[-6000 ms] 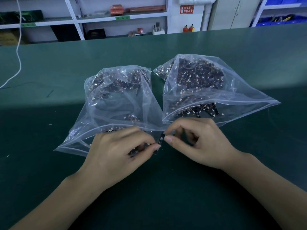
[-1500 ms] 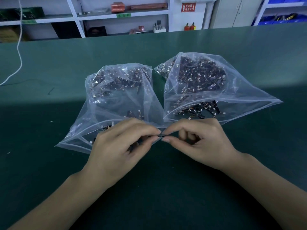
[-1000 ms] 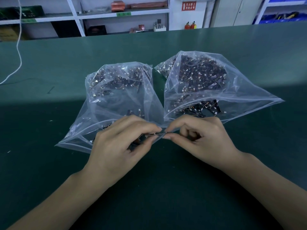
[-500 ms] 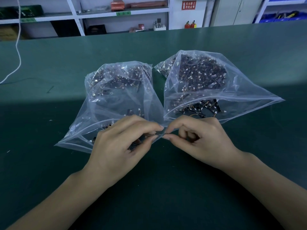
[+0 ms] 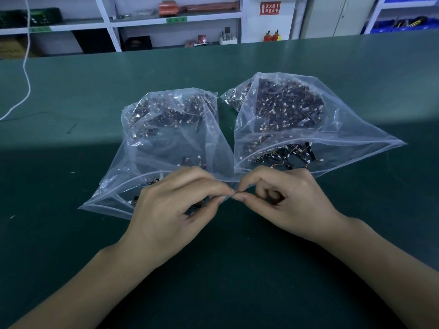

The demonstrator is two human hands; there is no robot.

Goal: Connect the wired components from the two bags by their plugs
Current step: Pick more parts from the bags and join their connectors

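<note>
Two clear plastic bags lie open-mouthed on the green table, the left bag (image 5: 166, 143) and the right bag (image 5: 308, 131), each full of small dark wired components with white plugs. In front of the bag mouths, my left hand (image 5: 175, 210) and my right hand (image 5: 285, 200) meet fingertip to fingertip. Each hand pinches a small wired component between thumb and forefinger. The pinched plugs (image 5: 234, 194) touch between the fingertips and are mostly hidden by them. A dark component body shows under my left hand's fingers.
A white cable (image 5: 26, 74) hangs down onto the green table (image 5: 71, 233) at far left. Shelving with boxes and bins stands behind the table's far edge. Some components (image 5: 282, 157) spill at the right bag's mouth.
Six seconds ago a dark component showed between my fingertips with a gap. Since then my hands have closed together tip to tip, and over the last second they have barely moved.
</note>
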